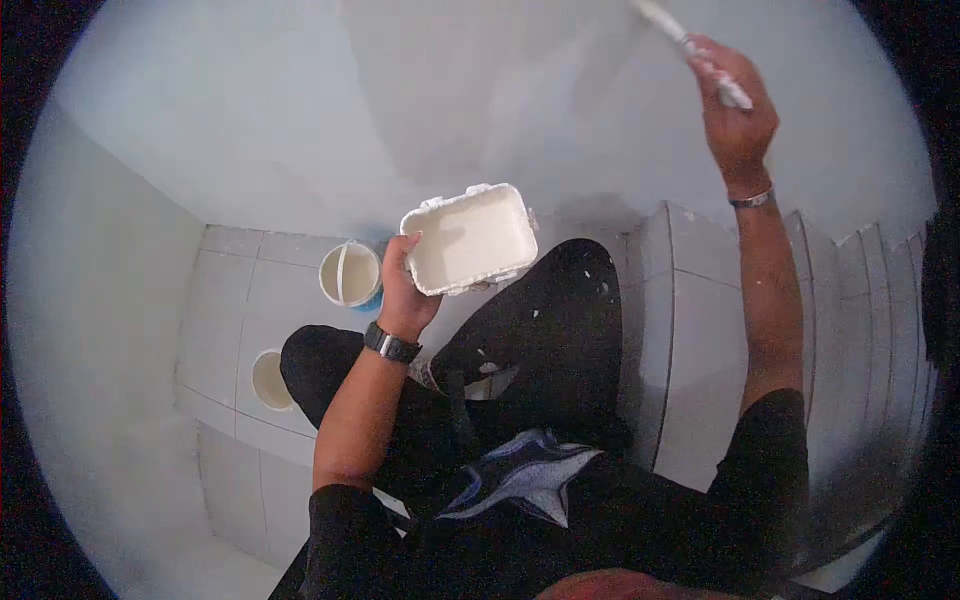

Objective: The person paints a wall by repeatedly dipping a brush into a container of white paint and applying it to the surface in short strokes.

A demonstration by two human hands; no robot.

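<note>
My left hand (408, 295) grips a rectangular white paint tub (470, 240) by its left side, thumb over the rim. Pale, creamy paint lies inside, and dried paint crusts the tub's edges. Up at the right, my right hand (738, 100) is closed around the handle of a paintbrush (690, 48), whose white handle end sticks out below the fingers. The brush's bristle end points up and left, over the wall (560, 130), and is blurred at the top of the view. Darker grey patches show on the wall between the tub and the brush.
A small bucket (350, 275) with a raised handle stands on the tiled floor (290, 255) left of the tub. Another pale container (270, 380) sits by my left knee. Tiled stairs (705, 300) run along my right side. A side wall (120, 250) rises at the left.
</note>
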